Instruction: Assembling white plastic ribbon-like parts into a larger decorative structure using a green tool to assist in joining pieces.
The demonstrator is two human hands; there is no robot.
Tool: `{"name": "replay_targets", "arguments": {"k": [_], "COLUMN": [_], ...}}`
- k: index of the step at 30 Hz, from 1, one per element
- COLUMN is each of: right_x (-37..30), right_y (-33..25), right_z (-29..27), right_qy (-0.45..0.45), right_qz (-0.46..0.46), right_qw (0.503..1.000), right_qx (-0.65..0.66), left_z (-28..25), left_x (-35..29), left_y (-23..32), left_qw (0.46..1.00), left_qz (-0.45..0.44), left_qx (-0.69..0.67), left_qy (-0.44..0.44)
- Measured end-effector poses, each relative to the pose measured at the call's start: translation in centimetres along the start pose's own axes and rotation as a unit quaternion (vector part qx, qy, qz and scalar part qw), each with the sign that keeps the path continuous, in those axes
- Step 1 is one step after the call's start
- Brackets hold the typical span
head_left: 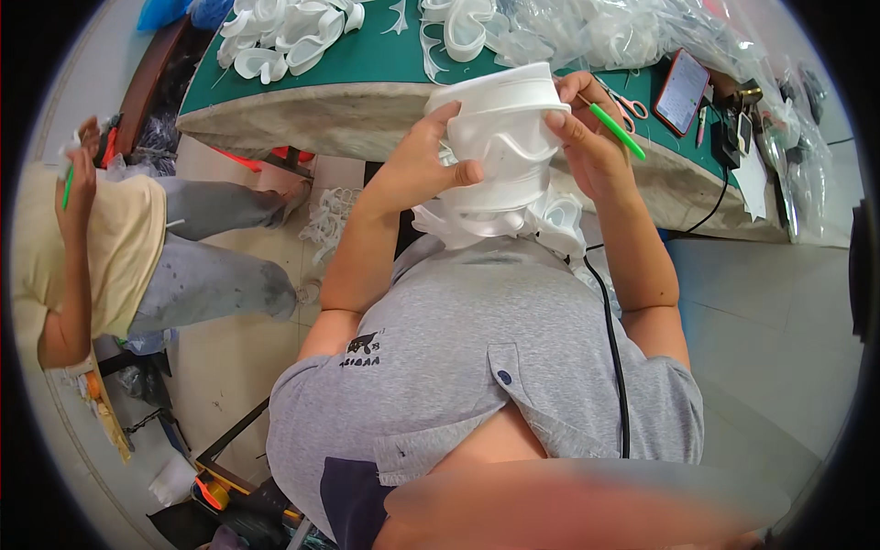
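A white, curved moulded plastic piece (504, 128) with wavy ridges is held up in front of my chest, at the table's near edge. My left hand (412, 170) grips its left side, thumb across the front and fingers behind. At its upper right edge, my right hand (591, 147) has thumb and fingertips against the rim. A slim tool with a bright green handle (618, 133) is held in that same hand, its handle pointing down to the right; its working tip is too small to make out. More white plastic pieces (559, 220) lie on my lap just below.
On the green-topped table (385, 60) lie white pieces (293, 32), clear plastic bags (614, 37), pink-handled scissors (632, 107) and a phone (682, 92). A black cable (609, 321) runs down my front. Another person (110, 247) works at left, also holding a green tool. White scraps (330, 220) litter the floor.
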State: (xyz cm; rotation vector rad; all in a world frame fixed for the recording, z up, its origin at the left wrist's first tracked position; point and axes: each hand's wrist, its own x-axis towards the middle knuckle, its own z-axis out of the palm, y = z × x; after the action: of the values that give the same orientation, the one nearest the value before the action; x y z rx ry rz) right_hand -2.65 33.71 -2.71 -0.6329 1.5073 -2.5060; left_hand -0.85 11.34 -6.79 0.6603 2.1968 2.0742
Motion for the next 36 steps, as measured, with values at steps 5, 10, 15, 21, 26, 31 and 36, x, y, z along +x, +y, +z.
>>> {"name": "replay_targets", "arguments": {"k": [5,10,15,21,26,31,36], "right_x": [0.8,1.0,-0.3,-0.8,-0.9,-1.0,-0.9], "right_y": [0.7,0.4,-0.7,0.3,0.2,0.2,0.2], "right_z": [-1.5,-0.4,2.0,3.8,3.6,3.8,3.8], "right_qy": [0.113,0.141,-0.036,-0.070,-0.088,-0.062,-0.074], "right_qz": [-0.005,-0.170,-0.290,-0.206,-0.247,-0.203,-0.177], "right_qw": [0.991,0.914,0.881,0.940,0.909,0.942,0.951], "right_qx": [-0.073,-0.340,-0.372,-0.263,-0.323,-0.260,-0.242], "left_z": [-0.9,0.2,1.3,1.9,2.2,2.4,2.3], "left_x": [0.2,0.2,0.1,-0.6,-0.7,-0.5,-0.6], "left_y": [1.6,2.4,1.9,2.3,2.8,3.4,3.0], "left_qw": [0.902,0.897,0.915,0.934,0.928,0.910,0.914], "left_qz": [-0.048,-0.009,-0.003,0.034,0.039,0.032,0.023], "left_qx": [-0.424,-0.442,-0.400,-0.343,-0.355,-0.393,-0.382], "left_qy": [-0.064,0.013,0.059,0.092,0.109,0.128,0.137]}}
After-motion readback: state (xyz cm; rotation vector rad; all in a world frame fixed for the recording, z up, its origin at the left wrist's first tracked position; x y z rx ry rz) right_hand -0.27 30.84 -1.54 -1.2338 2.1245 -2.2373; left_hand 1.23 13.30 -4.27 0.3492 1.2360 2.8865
